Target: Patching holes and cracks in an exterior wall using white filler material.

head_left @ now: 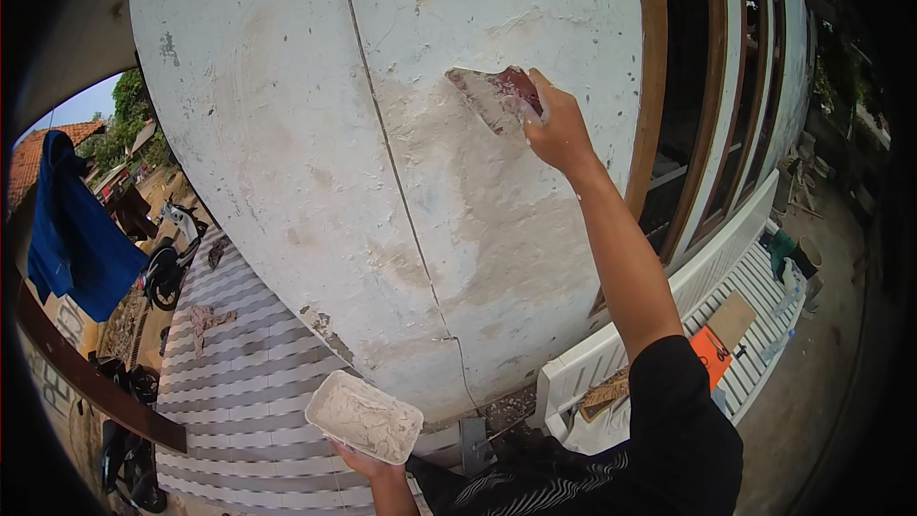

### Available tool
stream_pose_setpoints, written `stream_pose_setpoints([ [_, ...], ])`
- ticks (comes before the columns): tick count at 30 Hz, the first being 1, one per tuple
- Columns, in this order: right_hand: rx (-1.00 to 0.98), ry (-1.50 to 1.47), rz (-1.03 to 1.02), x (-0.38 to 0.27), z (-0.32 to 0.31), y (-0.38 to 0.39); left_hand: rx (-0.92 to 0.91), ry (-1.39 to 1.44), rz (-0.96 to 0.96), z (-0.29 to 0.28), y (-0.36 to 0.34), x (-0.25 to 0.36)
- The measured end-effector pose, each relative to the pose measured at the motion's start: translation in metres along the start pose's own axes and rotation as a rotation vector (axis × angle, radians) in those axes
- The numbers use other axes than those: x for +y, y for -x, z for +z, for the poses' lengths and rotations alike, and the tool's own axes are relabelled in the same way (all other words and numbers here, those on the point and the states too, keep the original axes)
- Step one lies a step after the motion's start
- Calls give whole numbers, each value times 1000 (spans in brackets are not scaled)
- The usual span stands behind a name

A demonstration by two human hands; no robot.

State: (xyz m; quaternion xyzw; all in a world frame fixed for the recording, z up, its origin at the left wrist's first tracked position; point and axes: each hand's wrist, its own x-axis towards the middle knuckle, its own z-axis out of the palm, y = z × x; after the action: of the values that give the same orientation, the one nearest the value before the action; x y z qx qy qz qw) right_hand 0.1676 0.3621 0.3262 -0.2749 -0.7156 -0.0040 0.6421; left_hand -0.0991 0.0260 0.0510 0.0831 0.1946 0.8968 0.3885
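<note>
My right hand (554, 124), arm stretched out, is closed on a reddish-brown putty scraper (492, 96). The scraper's wide blade is smeared with beige putty and lies against or very close to the wall. Around and below it, the white wall (258, 134) carries patches of beige putty (516, 239), chips and scratches. Low at the front, my left hand (368, 463) grips a white rectangular tub (320, 401) from underneath. Beige putty (368, 416) fills much of the tub. Some of the left fingers are hidden beneath it.
A dark cable (390, 148) runs down the wall. Wood-framed windows (654, 67) stand to the right, above a white slatted bench (755, 296) holding an orange item (712, 354) and cardboard. At left, a blue cloth (76, 239) hangs over a rail; a rag (208, 323) lies on the tiled floor (248, 401).
</note>
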Motion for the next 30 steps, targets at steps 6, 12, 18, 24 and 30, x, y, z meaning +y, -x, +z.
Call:
stream_pose_setpoints([
  [6,-40,15,76,5,-2,-20,-46,7,-57,10,-3,-11],
  [12,-156,116,-50,-8,-13,-46,-55,0,-71,8,2,-17],
  [18,-220,157,-165,-16,-24,-80,-69,-30,-57,6,5,-15],
  [24,-489,396,-200,-37,3,-70,-124,-35,-41,14,9,-12],
  [30,-539,379,-158,-53,-1,-62,-133,11,-17,8,14,-8],
])
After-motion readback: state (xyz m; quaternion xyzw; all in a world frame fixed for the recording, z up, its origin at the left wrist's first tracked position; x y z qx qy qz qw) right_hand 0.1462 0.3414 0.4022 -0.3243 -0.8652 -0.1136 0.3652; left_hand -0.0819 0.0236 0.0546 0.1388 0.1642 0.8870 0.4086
